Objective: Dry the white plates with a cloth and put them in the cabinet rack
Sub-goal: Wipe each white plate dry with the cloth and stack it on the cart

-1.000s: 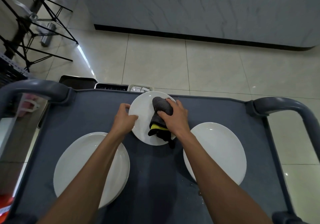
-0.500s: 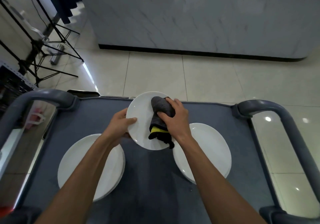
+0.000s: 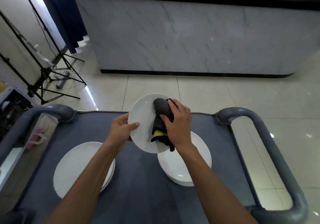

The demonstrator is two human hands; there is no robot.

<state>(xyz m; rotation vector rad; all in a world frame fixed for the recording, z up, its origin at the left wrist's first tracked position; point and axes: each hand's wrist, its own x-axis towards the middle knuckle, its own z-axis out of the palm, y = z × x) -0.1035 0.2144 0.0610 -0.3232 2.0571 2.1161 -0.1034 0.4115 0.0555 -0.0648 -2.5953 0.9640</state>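
grey cart (image 3: 147,197), marble counter (image 3: 181,38), black tripods (image 3: 52,74), tiled floor (image 3: 225,92)

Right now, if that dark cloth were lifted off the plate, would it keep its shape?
Probably not. The cloth bunches under the right hand and its loose end droops over the held plate, so it likely hangs limp. It looks light and grippy rather than slippery.

No readable text or labels anywhere.

floor (image 3: 216,92): pale glossy tile | counter (image 3: 181,38): marbled, black plinth | tripods (image 3: 45,71) left
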